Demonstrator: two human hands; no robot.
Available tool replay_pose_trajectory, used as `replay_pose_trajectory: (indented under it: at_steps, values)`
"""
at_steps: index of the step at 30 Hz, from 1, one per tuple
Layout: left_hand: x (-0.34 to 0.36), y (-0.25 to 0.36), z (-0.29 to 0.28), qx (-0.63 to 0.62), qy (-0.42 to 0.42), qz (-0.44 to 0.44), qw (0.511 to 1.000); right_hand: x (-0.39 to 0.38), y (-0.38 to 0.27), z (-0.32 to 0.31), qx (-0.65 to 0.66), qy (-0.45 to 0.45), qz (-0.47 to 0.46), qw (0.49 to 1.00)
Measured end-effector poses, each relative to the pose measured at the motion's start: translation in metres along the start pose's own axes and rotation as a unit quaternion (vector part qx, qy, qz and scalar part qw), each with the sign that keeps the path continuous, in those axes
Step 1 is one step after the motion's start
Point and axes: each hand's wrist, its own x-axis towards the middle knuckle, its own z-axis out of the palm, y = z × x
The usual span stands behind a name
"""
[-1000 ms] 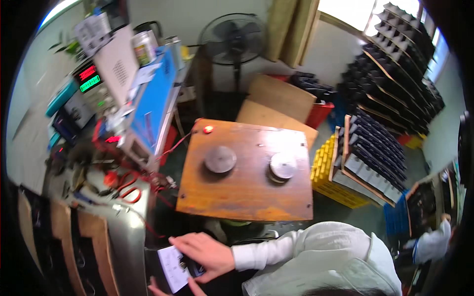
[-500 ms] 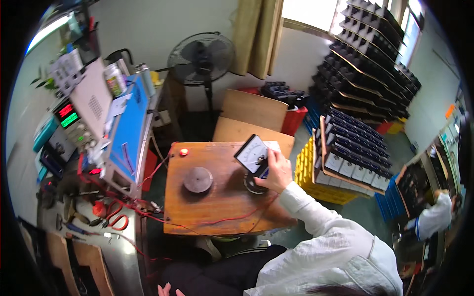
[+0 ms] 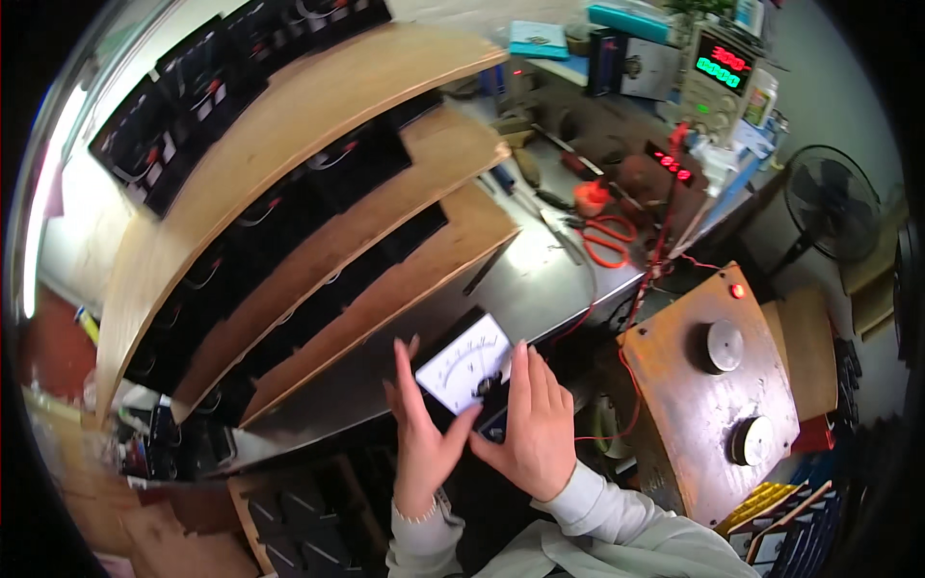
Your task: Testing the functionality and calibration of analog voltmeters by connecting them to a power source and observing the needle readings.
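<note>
A square analog panel meter (image 3: 465,364) with a white scale face and black case is tilted in front of me, above the front edge of the metal bench. My right hand (image 3: 535,424) grips it at its lower right side, the fingers along the edge and the thumb near the bottom. My left hand (image 3: 424,433) is at the meter's left, its fingers stretched out and spread. The left thumb reaches to the meter's lower edge; whether it touches cannot be made out.
Wooden shelf boards (image 3: 385,77) hold several black meters at left. Orange-handled scissors (image 3: 609,239) and tools lie on the metal bench (image 3: 405,332). At right, a wooden board (image 3: 665,385) carries two round metal discs; red wires run to it. A power supply (image 3: 718,82) stands behind.
My view has swung left from the wooden board to the shelves. My right hand has carried the meter off the board toward the metal bench, and my left hand has come up beside it.
</note>
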Motion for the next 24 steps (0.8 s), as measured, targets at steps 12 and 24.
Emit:
replay_pose_trajectory:
  at_steps: [12,24]
  values:
    - [0.038,-0.032,-0.011,-0.05,-0.03,0.047,0.997,-0.012,0.047,-0.003,0.213,0.049,0.043,0.975]
    - [0.033,-0.029,-0.011,-0.035,-0.031,0.024,0.999,-0.019,0.044,-0.004,0.345,0.022,0.141,0.928]
